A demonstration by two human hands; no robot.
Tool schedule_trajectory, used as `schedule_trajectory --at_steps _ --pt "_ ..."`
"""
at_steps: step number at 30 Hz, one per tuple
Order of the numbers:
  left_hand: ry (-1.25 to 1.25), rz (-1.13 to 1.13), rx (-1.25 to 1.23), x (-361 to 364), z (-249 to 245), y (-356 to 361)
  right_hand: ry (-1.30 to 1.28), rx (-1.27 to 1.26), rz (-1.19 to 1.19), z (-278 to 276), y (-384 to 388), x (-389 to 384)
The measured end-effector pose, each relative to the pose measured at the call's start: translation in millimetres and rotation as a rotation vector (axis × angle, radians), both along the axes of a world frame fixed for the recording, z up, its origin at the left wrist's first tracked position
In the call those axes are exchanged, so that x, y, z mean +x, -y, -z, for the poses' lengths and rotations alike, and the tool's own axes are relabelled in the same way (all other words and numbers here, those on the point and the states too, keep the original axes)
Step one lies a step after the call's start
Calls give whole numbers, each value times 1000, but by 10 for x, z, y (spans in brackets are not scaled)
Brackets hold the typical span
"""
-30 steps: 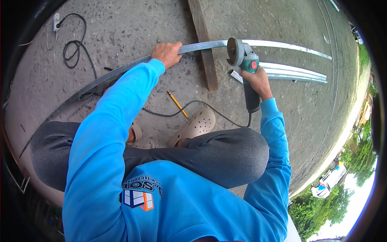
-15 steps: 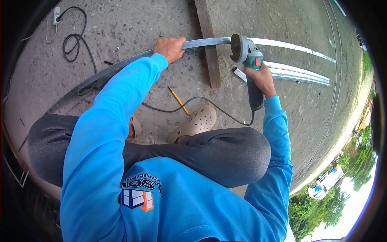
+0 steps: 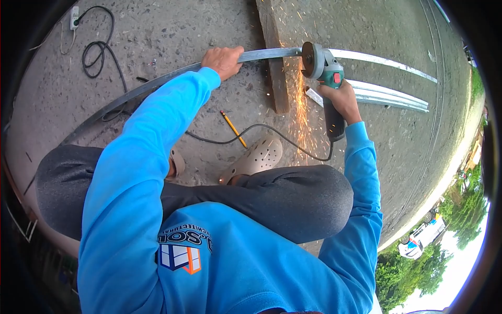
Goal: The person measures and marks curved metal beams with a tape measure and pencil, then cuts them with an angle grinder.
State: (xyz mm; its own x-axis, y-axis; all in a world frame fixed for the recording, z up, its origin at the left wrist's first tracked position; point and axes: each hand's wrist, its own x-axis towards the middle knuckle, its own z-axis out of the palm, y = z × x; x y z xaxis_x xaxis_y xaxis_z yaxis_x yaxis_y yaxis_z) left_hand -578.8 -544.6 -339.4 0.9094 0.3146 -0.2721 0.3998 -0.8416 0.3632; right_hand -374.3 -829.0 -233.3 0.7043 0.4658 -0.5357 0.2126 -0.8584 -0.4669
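Note:
My right hand [image 3: 343, 101] is wrapped round the body of a green and black angle grinder [image 3: 334, 118]. Its disc [image 3: 308, 60] meets a long metal bar [image 3: 269, 54], and orange sparks [image 3: 300, 110] stream down from the contact toward my shoe. Closed over the same bar, left of the grinder, is my left hand [image 3: 223, 62]. The bar rests across a wooden beam [image 3: 276, 83] and reaches far out to both sides. The guard and grinder head hide the exact spot where disc and bar touch.
More metal profiles [image 3: 389, 97] lie on the concrete at the right. A yellow pencil [image 3: 234, 129] lies near my beige clog [image 3: 256, 159]. The black power cord [image 3: 225, 141] runs past my feet, and a white power strip [image 3: 74, 18] sits at the upper left.
Sparks now fly from the grinder's disc, where there were none half a second ago. The grinder has shifted only slightly, and my left hand keeps its hold on the bar.

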Motion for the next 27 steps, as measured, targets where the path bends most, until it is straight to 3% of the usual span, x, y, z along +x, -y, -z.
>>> schedule_trajectory --at_steps 27 --pt "26 -10 -2 -10 5 -6 -3 11 -6 -1 -71 55"
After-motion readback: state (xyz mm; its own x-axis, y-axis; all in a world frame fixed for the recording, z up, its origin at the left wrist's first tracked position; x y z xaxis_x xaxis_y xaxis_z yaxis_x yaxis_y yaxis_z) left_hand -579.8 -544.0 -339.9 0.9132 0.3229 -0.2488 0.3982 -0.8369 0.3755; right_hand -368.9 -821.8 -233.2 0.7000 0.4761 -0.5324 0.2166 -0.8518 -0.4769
